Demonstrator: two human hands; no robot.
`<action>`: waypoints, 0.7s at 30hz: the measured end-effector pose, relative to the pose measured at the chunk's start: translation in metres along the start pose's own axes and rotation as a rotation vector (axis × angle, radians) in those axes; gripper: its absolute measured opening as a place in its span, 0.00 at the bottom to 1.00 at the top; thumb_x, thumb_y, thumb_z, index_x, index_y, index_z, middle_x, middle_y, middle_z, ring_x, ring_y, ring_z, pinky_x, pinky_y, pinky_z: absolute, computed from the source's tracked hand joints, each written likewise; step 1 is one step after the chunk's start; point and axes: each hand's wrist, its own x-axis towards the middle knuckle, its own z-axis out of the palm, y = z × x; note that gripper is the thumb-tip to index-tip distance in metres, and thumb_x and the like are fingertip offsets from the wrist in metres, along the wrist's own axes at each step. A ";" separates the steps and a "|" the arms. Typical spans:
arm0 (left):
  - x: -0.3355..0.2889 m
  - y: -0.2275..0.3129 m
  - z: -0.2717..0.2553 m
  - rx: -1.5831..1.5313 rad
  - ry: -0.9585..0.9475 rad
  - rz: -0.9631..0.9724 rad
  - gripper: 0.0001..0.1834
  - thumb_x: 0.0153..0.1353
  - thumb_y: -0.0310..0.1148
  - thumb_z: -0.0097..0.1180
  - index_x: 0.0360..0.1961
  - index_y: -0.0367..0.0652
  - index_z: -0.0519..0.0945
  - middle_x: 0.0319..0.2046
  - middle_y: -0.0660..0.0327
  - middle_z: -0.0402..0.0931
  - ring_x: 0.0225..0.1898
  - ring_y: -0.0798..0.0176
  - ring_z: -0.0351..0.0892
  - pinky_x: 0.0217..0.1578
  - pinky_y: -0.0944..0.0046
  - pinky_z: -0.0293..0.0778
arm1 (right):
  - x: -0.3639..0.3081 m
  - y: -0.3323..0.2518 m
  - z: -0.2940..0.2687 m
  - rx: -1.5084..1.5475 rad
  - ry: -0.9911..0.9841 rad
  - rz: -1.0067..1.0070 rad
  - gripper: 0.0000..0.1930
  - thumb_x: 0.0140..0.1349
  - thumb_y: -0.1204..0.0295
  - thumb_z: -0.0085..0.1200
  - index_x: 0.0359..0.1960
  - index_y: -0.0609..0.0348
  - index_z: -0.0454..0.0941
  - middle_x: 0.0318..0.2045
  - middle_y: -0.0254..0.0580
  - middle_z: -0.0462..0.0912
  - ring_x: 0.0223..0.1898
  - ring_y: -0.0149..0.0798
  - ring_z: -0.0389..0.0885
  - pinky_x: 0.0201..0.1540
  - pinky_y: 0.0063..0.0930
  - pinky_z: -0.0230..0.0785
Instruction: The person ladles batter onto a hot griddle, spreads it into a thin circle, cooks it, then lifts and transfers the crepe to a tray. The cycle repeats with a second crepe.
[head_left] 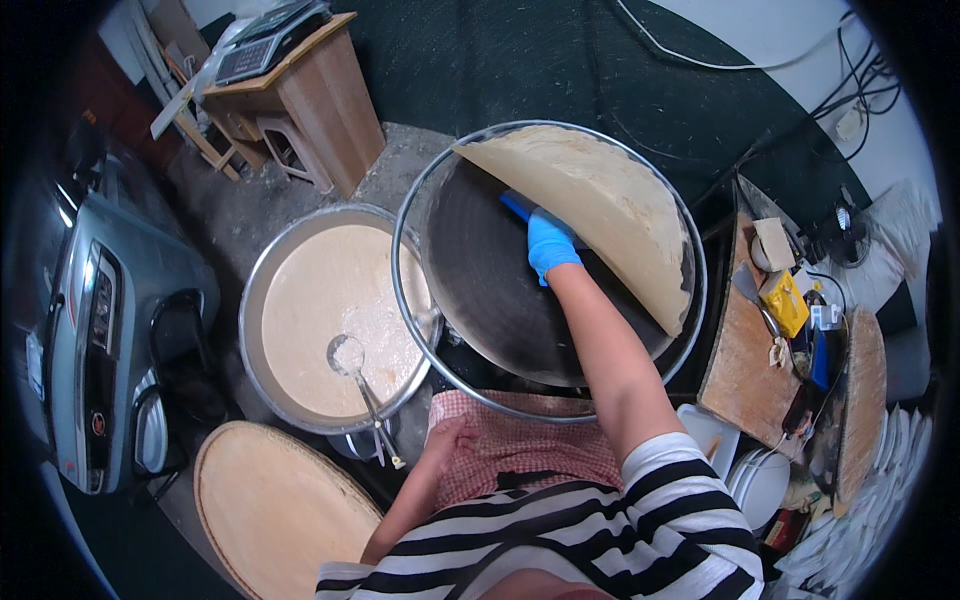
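Observation:
My right hand (pixel 553 247), in a blue glove, reaches over a round dark griddle (pixel 490 290). It is closed on a blue scraper (pixel 516 206), whose edge shows on both sides of the glove. Beside it, a large thin pancake (pixel 600 205) is lifted and folded over on the far right part of the griddle, its straight fold slanting across. The griddle's left part is bare. My bare left hand (pixel 455 440) rests at the red checked apron (pixel 530 435), fingers curled, with nothing visible in them.
A metal ring (pixel 398 270) surrounds the griddle. To the left stands a wide pot (pixel 252 330) of pale batter with a ladle (pixel 362 385) in it. A round wooden board (pixel 280 510) lies nearer. Cluttered wooden boards (pixel 745 370) are at right; a scale (pixel 250 58) sits behind left.

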 end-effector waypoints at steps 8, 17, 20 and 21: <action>0.002 0.001 -0.004 -0.052 -0.026 -0.001 0.14 0.64 0.40 0.45 0.41 0.41 0.73 0.29 0.55 0.79 0.22 0.66 0.77 0.22 0.70 0.75 | 0.025 0.037 0.004 0.392 -0.020 0.242 0.18 0.63 0.62 0.41 0.46 0.62 0.74 0.46 0.55 0.76 0.48 0.53 0.73 0.50 0.41 0.63; 0.000 0.000 -0.002 -0.034 -0.018 0.026 0.15 0.64 0.41 0.45 0.42 0.41 0.73 0.30 0.56 0.79 0.23 0.67 0.77 0.23 0.71 0.74 | -0.012 0.066 -0.053 0.351 -0.081 0.240 0.23 0.65 0.58 0.35 0.58 0.53 0.65 0.59 0.46 0.64 0.61 0.47 0.59 0.62 0.35 0.50; 0.000 -0.003 0.000 -0.018 -0.009 0.067 0.14 0.64 0.40 0.46 0.41 0.41 0.74 0.30 0.57 0.79 0.23 0.67 0.77 0.22 0.71 0.73 | -0.041 0.084 -0.072 0.191 -0.188 0.119 0.22 0.66 0.61 0.31 0.59 0.53 0.63 0.60 0.47 0.62 0.63 0.50 0.55 0.64 0.39 0.45; -0.001 -0.005 0.001 -0.016 0.006 0.063 0.13 0.63 0.40 0.47 0.41 0.42 0.74 0.29 0.57 0.79 0.23 0.67 0.77 0.22 0.71 0.73 | -0.051 0.085 -0.072 0.170 -0.214 0.111 0.22 0.66 0.60 0.31 0.59 0.53 0.64 0.60 0.47 0.62 0.63 0.49 0.56 0.64 0.39 0.45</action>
